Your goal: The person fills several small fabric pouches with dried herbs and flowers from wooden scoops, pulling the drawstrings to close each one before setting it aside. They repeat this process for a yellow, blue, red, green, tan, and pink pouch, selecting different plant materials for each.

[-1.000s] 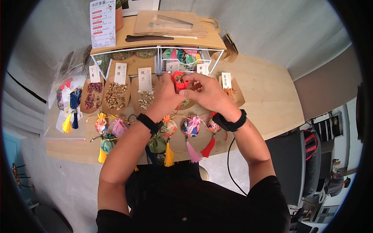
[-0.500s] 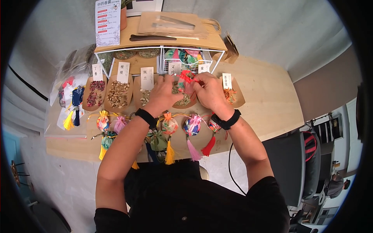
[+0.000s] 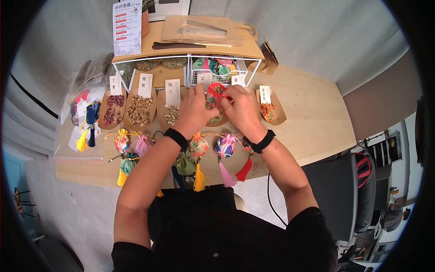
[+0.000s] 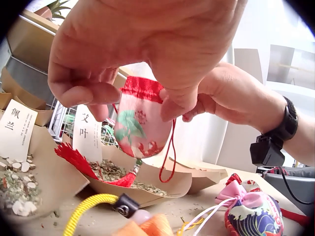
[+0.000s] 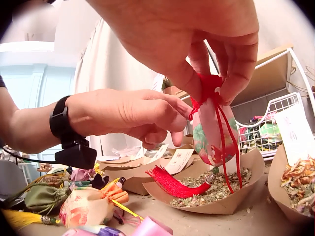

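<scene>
A pink floral pouch (image 3: 211, 100) with a red gathered neck hangs upright above a paper tray of dried herbs (image 5: 246, 189). My right hand (image 3: 244, 111) pinches its neck between thumb and fingers, seen closely in the right wrist view (image 5: 197, 39). Loosely bent, the fingers of my left hand (image 3: 192, 111) are at the pouch's other side; in the right wrist view their tips (image 5: 183, 114) meet its red edge, the thumb apart. Red cords dangle from the pouch (image 4: 140, 128), and a red tassel (image 4: 78, 162) hangs below it, across the tray.
More labelled trays flank the hands, one with orange pieces (image 3: 268, 112) at the right. Finished pouches with tassels (image 3: 199, 146) line the front edge. Behind stands a wooden shelf (image 3: 136, 56) with a wire basket (image 3: 242, 77) underneath.
The pouch, first cupped between both hands with its opening upward, now hangs with its body showing. My left fingers and right hand have shifted around its neck. The view has moved slightly.
</scene>
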Tool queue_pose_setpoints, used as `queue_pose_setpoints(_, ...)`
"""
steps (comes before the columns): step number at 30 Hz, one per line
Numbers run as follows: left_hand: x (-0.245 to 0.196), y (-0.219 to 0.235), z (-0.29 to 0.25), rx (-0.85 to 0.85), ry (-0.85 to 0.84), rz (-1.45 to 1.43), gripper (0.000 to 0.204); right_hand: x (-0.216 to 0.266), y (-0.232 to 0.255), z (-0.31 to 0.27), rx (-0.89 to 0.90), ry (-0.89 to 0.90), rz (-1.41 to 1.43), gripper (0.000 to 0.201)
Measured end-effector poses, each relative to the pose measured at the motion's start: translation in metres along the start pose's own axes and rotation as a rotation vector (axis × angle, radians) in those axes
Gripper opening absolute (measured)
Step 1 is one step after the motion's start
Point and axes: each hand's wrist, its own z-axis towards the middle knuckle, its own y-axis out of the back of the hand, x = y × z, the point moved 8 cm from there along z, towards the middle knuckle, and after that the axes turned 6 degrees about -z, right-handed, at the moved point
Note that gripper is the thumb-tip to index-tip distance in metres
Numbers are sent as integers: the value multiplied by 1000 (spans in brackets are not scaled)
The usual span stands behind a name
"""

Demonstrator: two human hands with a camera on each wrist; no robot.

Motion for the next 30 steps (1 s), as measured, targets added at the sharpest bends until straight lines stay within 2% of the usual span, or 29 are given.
queue_pose_setpoints(4,-8,-7,-9,23,-1,37,78,17,5,-1,-24,-22,60,13)
queue_pose_setpoints(7,-5,-14,-9,-89,-2,88,78,25,9,0,-18,-54,138,14)
queue_pose_setpoints(10,0,-20,-8,-94,118,-42,78,31,8,-2,-19,-19,166,13)
queue_pose_setpoints(13,-3,-15,-9,-115,141,-96,75,39,12,-4,8,-17,172,15)
queue_pose_setpoints(20,-13,-2,-10,-283,-68,-62,62,55,21,-2,74,8,63,33)
queue_pose_setpoints(22,-13,-2,-11,-308,-107,-24,59,44,10,-2,176,3,-1,35)
queue_pose_setpoints(23,-12,-3,-13,-309,-113,-8,59,40,4,-3,229,-1,-33,37)
queue_pose_setpoints(26,-13,-3,-15,-310,-143,26,57,46,11,-3,165,18,-4,38)
queue_pose_setpoints(29,-15,-4,-16,-293,-167,31,57,51,8,-4,278,-35,-74,39)
queue_pose_setpoints(30,-15,-5,-16,-282,-168,34,57,49,8,-5,246,-41,-24,40)
